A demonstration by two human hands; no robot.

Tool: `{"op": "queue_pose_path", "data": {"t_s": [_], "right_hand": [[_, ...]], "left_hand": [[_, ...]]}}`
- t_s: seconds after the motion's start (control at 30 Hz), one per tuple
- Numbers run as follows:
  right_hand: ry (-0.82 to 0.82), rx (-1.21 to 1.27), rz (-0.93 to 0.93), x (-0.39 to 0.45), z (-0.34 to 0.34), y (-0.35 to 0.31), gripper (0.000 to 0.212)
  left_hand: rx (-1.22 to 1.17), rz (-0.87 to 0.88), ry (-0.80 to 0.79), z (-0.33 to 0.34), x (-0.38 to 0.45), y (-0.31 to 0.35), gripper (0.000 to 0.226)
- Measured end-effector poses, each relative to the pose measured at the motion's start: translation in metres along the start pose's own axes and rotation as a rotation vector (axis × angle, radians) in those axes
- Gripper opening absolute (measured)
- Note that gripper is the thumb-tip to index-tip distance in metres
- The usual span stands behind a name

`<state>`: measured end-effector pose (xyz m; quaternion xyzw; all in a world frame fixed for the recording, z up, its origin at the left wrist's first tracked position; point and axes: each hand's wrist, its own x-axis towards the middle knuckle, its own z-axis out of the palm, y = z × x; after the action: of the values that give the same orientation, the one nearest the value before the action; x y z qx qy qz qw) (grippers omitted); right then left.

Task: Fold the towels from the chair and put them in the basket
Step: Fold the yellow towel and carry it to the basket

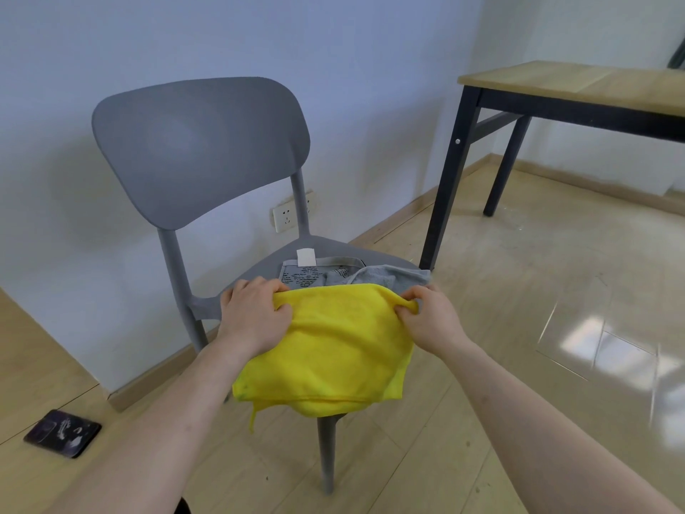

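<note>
A yellow towel [341,346] hangs doubled over the front of the grey chair [200,150]. My left hand [252,317] grips its upper left corner and my right hand [432,315] pinches its upper right corner, both at the fold's top edge. Behind the yellow towel, a grey patterned towel [304,274] with a white label and a plain grey towel [385,276] lie on the seat. No basket is in view.
A wooden table [578,87] with black legs stands at the right against the wall. A dark flat object [63,432] lies on the floor at the lower left. A wall socket [287,217] sits behind the chair. Glossy floor spreads to the right.
</note>
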<state>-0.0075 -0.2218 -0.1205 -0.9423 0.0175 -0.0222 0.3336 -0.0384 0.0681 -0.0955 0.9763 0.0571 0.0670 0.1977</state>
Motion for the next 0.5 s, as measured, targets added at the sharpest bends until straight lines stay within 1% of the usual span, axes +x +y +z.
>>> {"op": "queue_pose_path", "data": {"t_s": [0.23, 0.33, 0.4, 0.43, 0.5], "right_hand": [[0.035, 0.133, 0.016, -0.011, -0.012, -0.003, 0.013], [0.039, 0.172, -0.003, -0.016, -0.018, -0.003, 0.017], [0.043, 0.182, -0.013, -0.018, -0.021, -0.004, 0.019], [0.055, 0.186, -0.017, -0.020, -0.024, -0.006, 0.018], [0.098, 0.222, -0.018, -0.023, -0.029, -0.009, 0.014]], "left_hand": [[-0.096, -0.022, 0.139, -0.014, -0.011, -0.001, 0.006], [-0.113, -0.033, 0.160, -0.019, -0.014, -0.001, 0.005], [-0.126, -0.024, 0.168, -0.022, -0.017, -0.002, 0.010], [-0.136, -0.015, 0.182, -0.023, -0.017, -0.002, 0.013], [-0.176, 0.012, 0.241, -0.026, -0.020, -0.002, 0.011]]}}
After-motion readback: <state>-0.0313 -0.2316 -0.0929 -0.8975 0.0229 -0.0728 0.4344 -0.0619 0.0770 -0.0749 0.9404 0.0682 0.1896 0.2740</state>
